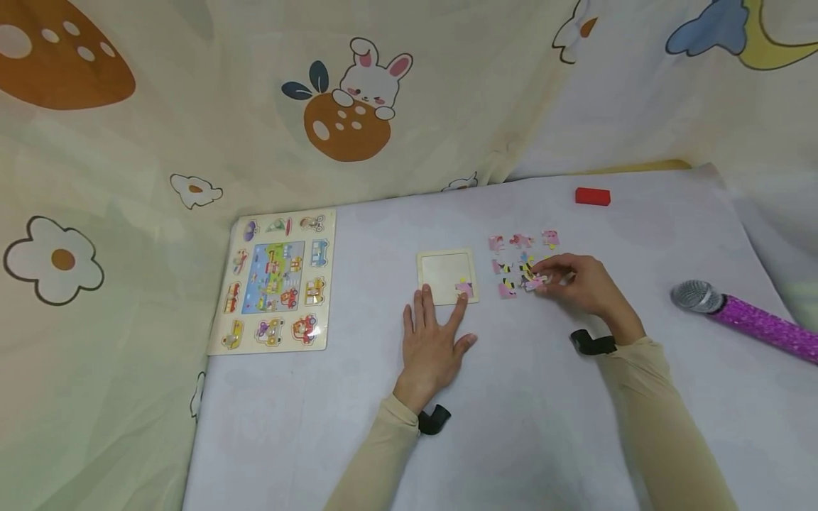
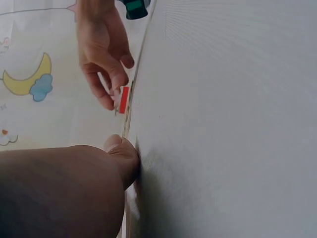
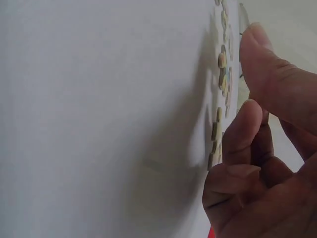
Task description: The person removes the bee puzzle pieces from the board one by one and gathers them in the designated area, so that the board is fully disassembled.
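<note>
My left hand [image 1: 433,348] lies with spread fingers on the table, fingertips on the near edge of a small square puzzle tray [image 1: 441,270]. One pink jigsaw piece [image 1: 464,288] sits in the tray's near right corner, beside the index fingertip. To the right of the tray, my right hand [image 1: 584,287] pinches a pink jigsaw piece [image 1: 535,282] just above the table. The left wrist view shows this piece [image 2: 117,101] edge-on at the right fingertips. Several loose jigsaw pieces [image 1: 521,241] lie in rough rows next to the right hand.
A larger wooden puzzle board [image 1: 273,280] with vehicle pictures lies at the left. At the back right is a red block [image 1: 592,196]. A purple glittery microphone [image 1: 760,323] rests at the right edge. A printed cloth [image 1: 447,106] hangs behind the table.
</note>
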### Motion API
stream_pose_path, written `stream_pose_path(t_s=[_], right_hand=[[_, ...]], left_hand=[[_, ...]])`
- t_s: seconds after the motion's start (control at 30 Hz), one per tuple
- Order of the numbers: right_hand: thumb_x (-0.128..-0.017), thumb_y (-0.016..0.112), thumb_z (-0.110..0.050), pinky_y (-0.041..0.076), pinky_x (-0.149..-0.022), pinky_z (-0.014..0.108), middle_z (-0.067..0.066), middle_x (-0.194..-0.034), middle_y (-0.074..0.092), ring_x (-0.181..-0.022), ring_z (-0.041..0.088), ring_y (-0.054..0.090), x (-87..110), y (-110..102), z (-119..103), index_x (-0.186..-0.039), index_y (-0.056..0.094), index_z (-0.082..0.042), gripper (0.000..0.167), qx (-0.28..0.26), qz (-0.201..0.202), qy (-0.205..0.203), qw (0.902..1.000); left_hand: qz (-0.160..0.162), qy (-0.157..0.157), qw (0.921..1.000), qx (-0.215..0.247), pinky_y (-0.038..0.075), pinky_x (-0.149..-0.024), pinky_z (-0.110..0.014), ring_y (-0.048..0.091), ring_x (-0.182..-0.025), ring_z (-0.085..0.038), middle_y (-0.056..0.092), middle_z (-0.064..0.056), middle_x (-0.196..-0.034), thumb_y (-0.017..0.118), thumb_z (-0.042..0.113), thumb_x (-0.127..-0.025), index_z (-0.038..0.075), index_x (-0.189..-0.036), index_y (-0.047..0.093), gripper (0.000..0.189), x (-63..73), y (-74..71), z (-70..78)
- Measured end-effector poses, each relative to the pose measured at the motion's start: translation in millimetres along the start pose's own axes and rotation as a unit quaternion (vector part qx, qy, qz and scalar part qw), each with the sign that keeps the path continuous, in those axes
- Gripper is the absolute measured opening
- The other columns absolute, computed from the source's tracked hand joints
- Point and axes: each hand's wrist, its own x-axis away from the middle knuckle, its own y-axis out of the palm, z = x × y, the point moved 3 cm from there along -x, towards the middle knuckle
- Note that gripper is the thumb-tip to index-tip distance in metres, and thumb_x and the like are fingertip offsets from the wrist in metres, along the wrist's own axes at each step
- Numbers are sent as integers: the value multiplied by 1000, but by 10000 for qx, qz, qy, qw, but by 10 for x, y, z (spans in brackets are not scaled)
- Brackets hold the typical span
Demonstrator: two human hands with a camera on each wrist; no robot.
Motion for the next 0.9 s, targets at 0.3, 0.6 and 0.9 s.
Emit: stream_pose_path(t_s=[0.3, 0.6, 0.9], right_hand=[[-86, 88, -8, 45, -72, 15, 12, -104, 74, -88, 23, 59, 23, 70, 11, -123, 77, -5, 38, 235, -257, 263, 9990], [-85, 91, -15, 44, -74, 17, 10, -99, 75, -90, 24, 63, 35, 66, 25, -120, 76, -4, 39, 415, -223, 349, 9983], [-86, 91, -21, 45, -75, 20, 9, -99, 74, -90, 23, 62, 38, 44, 42, -119, 77, -5, 39, 390, -289, 431, 9979]], left_hand=[[115, 24, 9999, 76, 9, -132, -62, 1, -165, -44, 0, -30, -175, 49, 60, -107, 41, -169, 23, 70, 13, -20, -12], [159, 48, 9998, 100, 10, -132, -62, 3, -165, -45, 2, -31, -175, 50, 60, -107, 40, -169, 25, 70, 16, -33, -19], [114, 22, 9999, 72, 11, -132, -61, 3, -165, -44, 2, -29, -175, 49, 61, -106, 42, -168, 25, 69, 3, -21, -31]])
